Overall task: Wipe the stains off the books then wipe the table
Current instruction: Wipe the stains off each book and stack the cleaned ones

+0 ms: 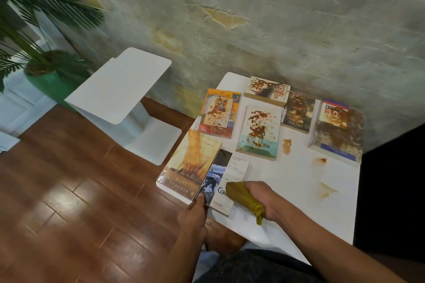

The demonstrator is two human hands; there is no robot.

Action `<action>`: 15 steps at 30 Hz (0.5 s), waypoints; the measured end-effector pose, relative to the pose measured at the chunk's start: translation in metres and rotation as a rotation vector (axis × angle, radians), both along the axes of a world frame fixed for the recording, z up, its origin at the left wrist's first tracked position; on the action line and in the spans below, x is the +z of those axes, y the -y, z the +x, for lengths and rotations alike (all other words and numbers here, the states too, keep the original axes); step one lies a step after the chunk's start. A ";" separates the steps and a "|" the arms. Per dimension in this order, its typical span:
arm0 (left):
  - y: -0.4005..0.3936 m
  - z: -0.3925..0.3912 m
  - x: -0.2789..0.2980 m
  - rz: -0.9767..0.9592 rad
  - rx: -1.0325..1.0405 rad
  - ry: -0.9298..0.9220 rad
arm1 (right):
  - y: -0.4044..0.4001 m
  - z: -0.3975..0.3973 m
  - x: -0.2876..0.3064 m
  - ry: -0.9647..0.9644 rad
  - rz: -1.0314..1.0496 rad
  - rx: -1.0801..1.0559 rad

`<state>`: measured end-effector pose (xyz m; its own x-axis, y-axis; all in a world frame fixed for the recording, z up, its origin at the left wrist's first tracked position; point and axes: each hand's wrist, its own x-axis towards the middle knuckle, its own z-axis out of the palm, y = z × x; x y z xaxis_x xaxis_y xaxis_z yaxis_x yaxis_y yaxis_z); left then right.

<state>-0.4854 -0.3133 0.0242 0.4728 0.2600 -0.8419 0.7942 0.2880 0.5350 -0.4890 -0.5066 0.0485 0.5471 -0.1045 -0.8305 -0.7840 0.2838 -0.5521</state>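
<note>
Cloth [245,200] hides the book [226,181] title — right hand [264,200] gripping.

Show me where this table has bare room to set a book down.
The largest free patch on the white table runs along the near edge, right of the right hand holding the yellow cloth, though brown smears mark its far part. The far half is crowded with stained books, and two more books fill the near left corner.

White table [299,220]: seven books [258,132] flat on top, brown stains [287,146] between.
</note>
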 end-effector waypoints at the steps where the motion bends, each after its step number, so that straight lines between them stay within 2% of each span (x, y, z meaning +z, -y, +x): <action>1: 0.001 0.001 -0.001 -0.006 0.009 -0.004 | 0.000 0.001 -0.002 0.011 0.000 0.002; 15: 0.005 0.003 0.002 -0.024 0.049 -0.034 | 0.001 0.002 -0.014 0.016 0.043 -0.052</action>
